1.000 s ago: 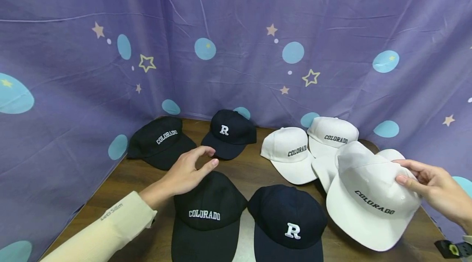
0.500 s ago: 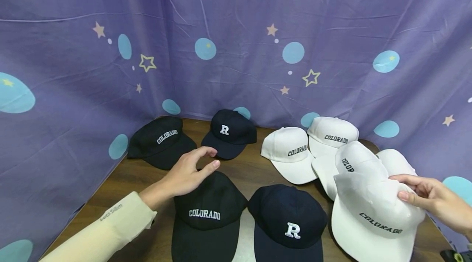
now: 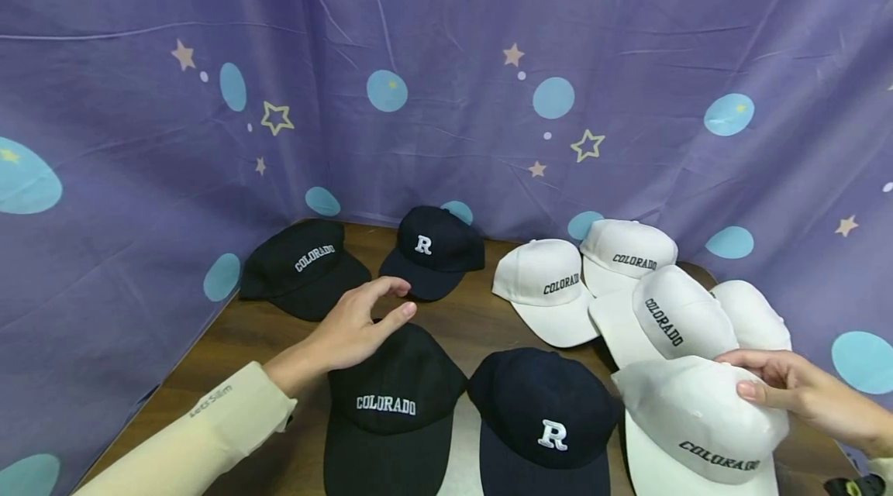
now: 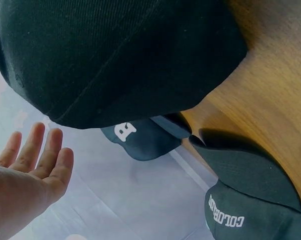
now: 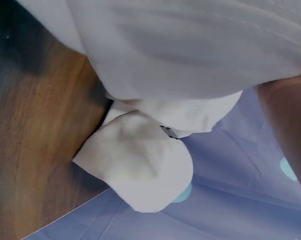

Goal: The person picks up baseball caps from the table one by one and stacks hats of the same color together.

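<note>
My right hand (image 3: 788, 387) grips the crown of a white COLORADO cap (image 3: 698, 411) at the front right, thumb on the near side. This cap's brim points toward me, its lower edge cut off by the frame. In the right wrist view the white cap (image 5: 190, 45) fills the top and hides my fingertips. My left hand (image 3: 356, 325) hovers over the back of a black COLORADO cap (image 3: 387, 380), fingers loosely bent and holding nothing. Beside that cap lies a navy cap (image 3: 544, 403) with a white R. The left wrist view shows my left hand (image 4: 40, 170) apart from the black cap (image 4: 115, 55).
Further back on the wooden table (image 3: 481, 306) sit another black COLORADO cap (image 3: 300, 271) and a navy R cap (image 3: 443, 248). Several white caps cluster at the right, including a tilted one (image 3: 691, 318) just behind the held cap. A purple curtain (image 3: 446, 170) hangs behind.
My right hand has brought the white cap down and toward me, uncovering more of the tilted white cap behind it. The left hand has stayed in place.
</note>
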Demonstrator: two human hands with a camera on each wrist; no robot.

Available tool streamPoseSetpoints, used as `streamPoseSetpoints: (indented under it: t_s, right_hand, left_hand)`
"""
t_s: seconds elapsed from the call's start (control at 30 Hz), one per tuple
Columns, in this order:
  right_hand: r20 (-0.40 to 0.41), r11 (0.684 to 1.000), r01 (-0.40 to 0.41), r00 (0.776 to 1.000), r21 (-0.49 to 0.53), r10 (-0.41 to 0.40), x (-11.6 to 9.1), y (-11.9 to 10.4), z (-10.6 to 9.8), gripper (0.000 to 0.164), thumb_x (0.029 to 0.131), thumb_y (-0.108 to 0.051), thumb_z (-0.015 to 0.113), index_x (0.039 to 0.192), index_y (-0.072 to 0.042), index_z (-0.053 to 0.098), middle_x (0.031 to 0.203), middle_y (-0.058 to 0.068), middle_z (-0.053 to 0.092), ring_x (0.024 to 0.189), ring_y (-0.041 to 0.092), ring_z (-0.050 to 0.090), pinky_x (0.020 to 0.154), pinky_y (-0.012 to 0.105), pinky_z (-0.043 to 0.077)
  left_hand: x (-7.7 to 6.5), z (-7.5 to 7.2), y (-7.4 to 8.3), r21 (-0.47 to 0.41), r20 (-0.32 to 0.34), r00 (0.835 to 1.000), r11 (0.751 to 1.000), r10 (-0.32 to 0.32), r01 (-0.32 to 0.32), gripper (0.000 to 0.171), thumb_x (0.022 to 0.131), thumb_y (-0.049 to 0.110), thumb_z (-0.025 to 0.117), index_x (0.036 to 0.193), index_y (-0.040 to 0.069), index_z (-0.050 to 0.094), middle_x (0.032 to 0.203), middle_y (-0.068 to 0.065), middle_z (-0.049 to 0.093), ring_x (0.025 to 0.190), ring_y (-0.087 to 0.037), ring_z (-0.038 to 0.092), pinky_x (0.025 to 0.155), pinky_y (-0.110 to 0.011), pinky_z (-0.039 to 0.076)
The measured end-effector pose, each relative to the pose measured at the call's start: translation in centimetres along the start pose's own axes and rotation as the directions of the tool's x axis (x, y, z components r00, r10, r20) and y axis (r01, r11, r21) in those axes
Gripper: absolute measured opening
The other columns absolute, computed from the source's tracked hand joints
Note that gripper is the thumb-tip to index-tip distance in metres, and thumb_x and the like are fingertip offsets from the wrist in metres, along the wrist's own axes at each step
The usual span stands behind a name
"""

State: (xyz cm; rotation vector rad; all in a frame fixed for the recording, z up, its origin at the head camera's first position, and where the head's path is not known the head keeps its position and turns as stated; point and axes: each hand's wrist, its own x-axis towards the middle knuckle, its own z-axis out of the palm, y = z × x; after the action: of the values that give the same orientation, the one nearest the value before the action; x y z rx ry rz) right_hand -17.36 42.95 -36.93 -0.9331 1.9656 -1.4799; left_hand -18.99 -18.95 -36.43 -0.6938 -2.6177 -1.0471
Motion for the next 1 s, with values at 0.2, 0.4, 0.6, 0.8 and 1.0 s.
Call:
streamPoseSetpoints:
  t_s: [0.2,0.4,0.6,0.8,1.0]
  right_hand:
    - [0.098,0.995,-0.001,0.995,0.098,-0.009,0.6,1.1,-0.4,0.051,0.102,0.018,0.027,0.149,0.006,0.042,0.136,0.024,0.062,0.114,0.038,0.067,0.087,0.048,0.058]
    - [0.133,0.986,-0.047,0.991,0.157,0.026,0.6,2.0,-0.3,0.047,0.103,0.018,0.026,0.146,0.011,0.041,0.138,0.025,0.059,0.116,0.040,0.065,0.089,0.049,0.057]
    - [0.109,0.995,-0.001,0.994,0.104,-0.011,0.7,2.8,-0.3,0.047,0.103,0.018,0.026,0.148,0.012,0.038,0.140,0.024,0.058,0.116,0.036,0.066,0.087,0.047,0.058]
    - [0.089,0.993,-0.021,0.996,0.117,0.011,0.8,2.6,-0.2,0.046,0.104,0.017,0.027,0.148,0.012,0.038,0.139,0.022,0.059,0.118,0.035,0.065,0.090,0.046,0.057]
    - [0.037,1.000,-0.003,0.999,0.007,0.002,0.7,2.2,-0.3,0.043,0.103,0.016,0.031,0.145,0.012,0.042,0.134,0.021,0.063,0.112,0.032,0.069,0.086,0.042,0.059]
  left_hand:
    - [0.0,0.0,-0.1,0.005,-0.001,1.000,1.000,-0.004,0.004,0.039,0.103,0.037,0.062,0.131,0.010,0.063,0.126,-0.005,0.066,0.121,-0.025,0.061,0.101,-0.050,0.048]
    - [-0.1,0.0,-0.1,0.005,-0.003,1.000,1.000,-0.010,0.010,0.039,0.103,0.037,0.062,0.131,0.010,0.063,0.126,-0.006,0.066,0.121,-0.025,0.061,0.102,-0.050,0.047]
    - [-0.2,0.1,-0.2,0.000,0.001,1.000,1.000,-0.015,0.015,0.039,0.103,0.037,0.062,0.131,0.010,0.063,0.127,-0.006,0.066,0.122,-0.025,0.061,0.102,-0.050,0.048]
    - [-0.3,0.1,-0.2,-0.015,0.015,1.000,1.000,-0.026,0.026,0.040,0.103,0.038,0.062,0.131,0.010,0.062,0.127,-0.006,0.066,0.122,-0.025,0.060,0.102,-0.053,0.048]
    - [-0.3,0.1,-0.3,-0.002,0.010,1.000,1.000,-0.027,0.027,0.040,0.103,0.038,0.062,0.131,0.010,0.063,0.126,-0.005,0.066,0.121,-0.024,0.061,0.101,-0.050,0.048]
